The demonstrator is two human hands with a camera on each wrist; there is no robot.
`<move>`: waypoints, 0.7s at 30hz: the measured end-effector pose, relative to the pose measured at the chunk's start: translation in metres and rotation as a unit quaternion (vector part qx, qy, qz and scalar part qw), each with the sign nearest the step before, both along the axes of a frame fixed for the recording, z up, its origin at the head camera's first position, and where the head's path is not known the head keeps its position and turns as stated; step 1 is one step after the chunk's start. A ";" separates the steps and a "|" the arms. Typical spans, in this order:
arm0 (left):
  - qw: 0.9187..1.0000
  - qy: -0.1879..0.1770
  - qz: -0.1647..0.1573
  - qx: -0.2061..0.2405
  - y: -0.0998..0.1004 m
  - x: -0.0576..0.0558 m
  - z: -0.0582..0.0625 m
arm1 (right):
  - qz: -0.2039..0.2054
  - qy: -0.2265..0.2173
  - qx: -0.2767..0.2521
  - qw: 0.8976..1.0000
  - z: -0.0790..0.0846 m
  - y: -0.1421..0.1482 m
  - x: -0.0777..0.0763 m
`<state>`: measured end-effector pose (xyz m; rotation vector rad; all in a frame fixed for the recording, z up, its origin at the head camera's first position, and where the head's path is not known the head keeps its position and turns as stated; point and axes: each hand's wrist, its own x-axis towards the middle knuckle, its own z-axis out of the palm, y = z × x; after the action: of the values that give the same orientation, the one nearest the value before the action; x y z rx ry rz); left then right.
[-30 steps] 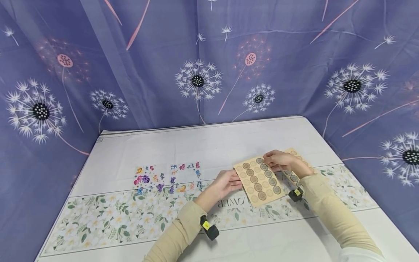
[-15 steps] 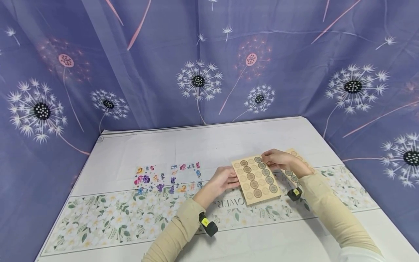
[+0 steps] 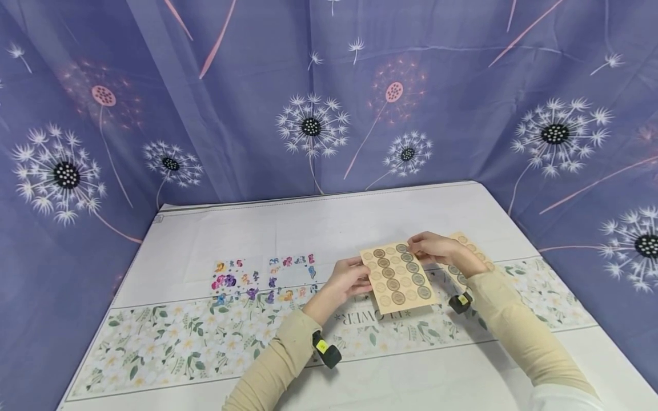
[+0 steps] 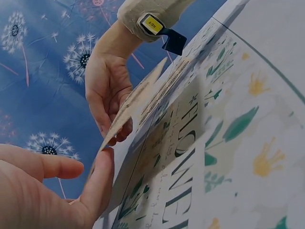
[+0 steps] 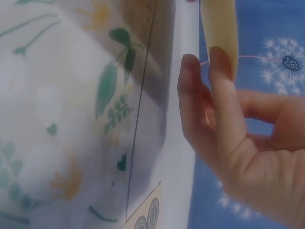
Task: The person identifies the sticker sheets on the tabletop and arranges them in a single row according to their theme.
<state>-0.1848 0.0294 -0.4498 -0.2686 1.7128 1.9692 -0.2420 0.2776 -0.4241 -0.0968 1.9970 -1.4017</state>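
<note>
Both hands hold up a tan sticker sheet [image 3: 396,279] with columns of round seals, some dark-printed and some pale. At its left edge is the left hand [image 3: 346,281], fingers behind the sheet and thumb on the near side. The right hand [image 3: 437,251] pinches the top right corner. In the left wrist view the sheet [image 4: 136,102] is edge-on, tilted above the table, its shadow falling on the printed lettering. The right wrist view shows a fingertip against the sheet [image 5: 221,28]. A second tan sticker sheet [image 3: 475,251] lies on the table, partly hidden by the right arm.
Two clear sheets of colourful pony stickers lie at the left, one pony sheet [image 3: 226,281] beside another pony sheet [image 3: 288,295]. The white table cover [image 3: 216,228] has a floral band with lettering. A purple dandelion curtain [image 3: 241,114] hangs behind and at both sides.
The held sheet has shifted slightly left and up, turning a little, and both hands have moved with it. More of the lettering below shows. The pony sheets have stayed in place.
</note>
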 end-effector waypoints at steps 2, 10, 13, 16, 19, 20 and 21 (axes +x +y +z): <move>1.000 0.006 0.001 -0.008 -0.002 0.000 -0.001 | 0.001 -0.001 -0.002 1.000 0.000 0.000 0.000; 1.000 0.015 0.002 -0.024 -0.009 -0.003 -0.004 | 0.004 -0.005 -0.006 1.000 0.002 -0.004 -0.001; 0.999 0.016 0.007 -0.028 -0.010 -0.003 -0.005 | 0.005 -0.001 0.007 1.000 0.002 -0.006 -0.002; 0.999 0.013 0.013 -0.030 -0.012 -0.004 -0.005 | -0.002 0.001 0.024 1.000 0.001 -0.008 -0.002; 0.999 0.018 0.017 -0.038 -0.013 -0.005 -0.004 | -0.004 0.000 0.037 0.999 0.001 -0.009 -0.003; 0.999 0.017 0.019 -0.039 -0.014 -0.005 -0.004 | -0.007 -0.003 0.039 0.999 0.000 -0.009 -0.004; 0.999 0.018 0.021 -0.041 -0.014 -0.005 -0.003 | -0.004 -0.002 0.040 0.999 0.000 -0.010 -0.004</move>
<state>-0.1901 0.0150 -0.4531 -0.3021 1.8282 1.9463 -0.2460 0.2679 -0.4238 -0.0494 2.0495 -1.3245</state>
